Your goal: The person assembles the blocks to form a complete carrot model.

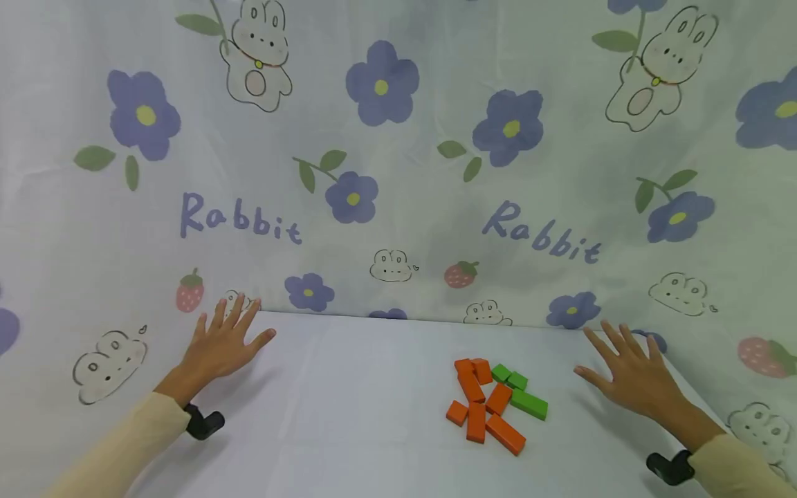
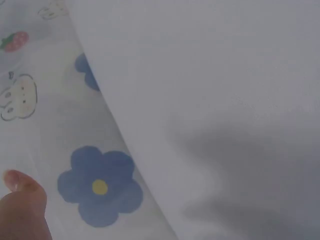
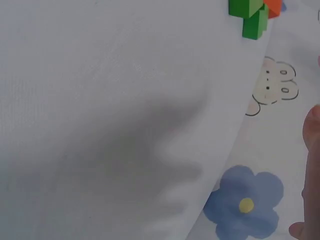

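Note:
In the head view, several orange blocks (image 1: 476,422) and a few green blocks (image 1: 529,404) lie in a loose cluster right of the middle of the white table. My left hand (image 1: 219,349) is held over the table's left side with fingers spread, far from the blocks and holding nothing. On the right side, my right hand (image 1: 638,377) hovers with its fingers apart, nearer to the green blocks but not touching them. Both hands cast shadows on the surface. The right wrist view catches green blocks (image 3: 254,22) and a corner of an orange block (image 3: 273,7) at its top edge.
A white tabletop (image 1: 349,401) spreads under both arms. Behind it hangs a cloth (image 1: 411,173) printed with rabbits, blue flowers, strawberries and lettering. Dark devices (image 1: 204,422) are strapped at both wrists, below the beige sleeves (image 1: 118,449).

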